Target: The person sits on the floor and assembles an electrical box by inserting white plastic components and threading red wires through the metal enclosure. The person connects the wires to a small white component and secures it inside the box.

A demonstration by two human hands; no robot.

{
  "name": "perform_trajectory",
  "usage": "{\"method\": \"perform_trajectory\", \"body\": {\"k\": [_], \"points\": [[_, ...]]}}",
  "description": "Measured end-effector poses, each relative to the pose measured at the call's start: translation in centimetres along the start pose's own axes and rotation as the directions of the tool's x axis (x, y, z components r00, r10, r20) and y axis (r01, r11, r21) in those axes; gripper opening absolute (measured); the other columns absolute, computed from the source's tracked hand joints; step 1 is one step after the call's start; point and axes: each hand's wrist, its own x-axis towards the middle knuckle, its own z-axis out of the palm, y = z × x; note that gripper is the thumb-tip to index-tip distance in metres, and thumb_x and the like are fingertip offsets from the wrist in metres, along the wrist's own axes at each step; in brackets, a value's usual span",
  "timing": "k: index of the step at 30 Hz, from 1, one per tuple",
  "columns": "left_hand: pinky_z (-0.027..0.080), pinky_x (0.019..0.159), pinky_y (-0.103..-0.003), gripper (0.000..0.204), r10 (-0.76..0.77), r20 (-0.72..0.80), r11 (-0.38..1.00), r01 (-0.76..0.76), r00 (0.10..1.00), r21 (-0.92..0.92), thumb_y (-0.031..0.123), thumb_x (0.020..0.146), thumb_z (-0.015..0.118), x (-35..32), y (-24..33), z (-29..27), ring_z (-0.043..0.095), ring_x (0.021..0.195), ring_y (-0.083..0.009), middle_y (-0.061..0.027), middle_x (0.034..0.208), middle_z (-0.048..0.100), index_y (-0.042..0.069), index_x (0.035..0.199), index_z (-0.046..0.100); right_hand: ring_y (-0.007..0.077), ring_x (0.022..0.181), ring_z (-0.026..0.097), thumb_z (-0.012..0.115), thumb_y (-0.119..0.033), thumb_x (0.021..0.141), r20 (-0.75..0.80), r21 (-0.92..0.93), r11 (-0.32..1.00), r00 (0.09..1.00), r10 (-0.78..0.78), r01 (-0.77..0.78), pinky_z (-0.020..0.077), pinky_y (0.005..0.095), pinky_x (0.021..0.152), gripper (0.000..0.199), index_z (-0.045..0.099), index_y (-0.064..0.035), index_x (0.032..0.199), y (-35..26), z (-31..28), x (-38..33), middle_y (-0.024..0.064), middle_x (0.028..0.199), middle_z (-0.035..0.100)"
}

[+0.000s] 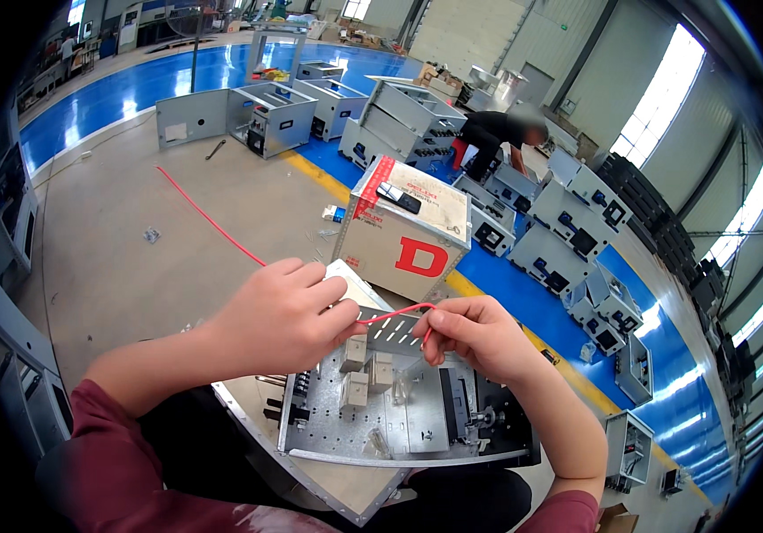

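Holding a red wire in both hands above an open metal box. Left hand: fingers curled around wire; right hand: fingers pinching it near a bend. Pale blocks already sit inside; wire judged not yet fitted, far end free.

Maroon top w/ pale patch, blk trousers.
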Motion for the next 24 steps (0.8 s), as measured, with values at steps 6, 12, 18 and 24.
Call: {"method": "perform_trajectory", "body": {"k": [6, 12, 18, 24], "points": [[0.041, 0.059, -0.035, 0.023, 0.029, -0.030, 1.000, -0.029, 0.999, -0.007, 0.021, 0.081, 0.083, -1.7, 0.3, 1.2, 0.052, 0.066, -0.0192, -0.0004, 0.071, 0.049, 0.009, 0.078, 0.063, 0.0179, 0.076, 0.071, 0.056, -0.027, 0.112, 0.067, 0.084, 0.996, 0.998, 0.009, -0.014, 0.0569, 0.0311, 0.075, 0.037, 0.071, 0.0054, 0.105, 2.5, 0.3, 2.0, 0.0128, 0.086, 0.074], [0.040, 0.055, -0.035, 0.018, 0.011, -0.091, 1.000, -0.010, 0.996, 0.015, 0.016, 0.083, 0.081, -2.5, -0.9, 3.2, 0.051, 0.063, -0.0196, -0.0012, 0.070, 0.049, 0.004, 0.088, 0.069, 0.0149, 0.082, 0.070, 0.052, -0.033, 0.114, -0.011, 0.032, 0.988, 0.988, -0.154, 0.154, 0.0560, 0.0301, 0.080, 0.042, 0.071, 0.0036, 0.107, 6.7, 0.7, 3.7, 0.0105, 0.088, 0.075], [0.044, 0.059, -0.034, 0.017, -0.080, -0.067, 0.990, 0.088, 0.995, 0.112, 0.019, 0.091, 0.075, -2.5, -1.9, 4.6, 0.055, 0.067, -0.0183, -0.0009, 0.072, 0.053, 0.007, 0.084, 0.064, 0.0122, 0.086, 0.069, 0.051, -0.029, 0.115, -0.040, -0.061, 0.969, 0.970, -0.241, 0.238, 0.0550, 0.0290, 0.083, 0.039, 0.072, 0.0038, 0.111, 7.4, 1.9, 4.0, 0.0090, 0.091, 0.076], [0.044, 0.059, -0.034, 0.017, -0.070, 0.000, 0.994, 0.070, 0.998, 0.082, 0.012, 0.087, 0.072, -1.7, -1.4, 5.0, 0.056, 0.068, -0.0175, 0.0000, 0.075, 0.056, 0.005, 0.102, 0.071, 0.0128, 0.091, 0.069, 0.052, -0.027, 0.115, -0.067, -0.073, 0.968, 0.967, -0.245, 0.241, 0.0557, 0.0301, 0.086, 0.037, 0.071, 0.0038, 0.115, 8.1, 1.2, 3.9, 0.0087, 0.097, 0.076]]}}
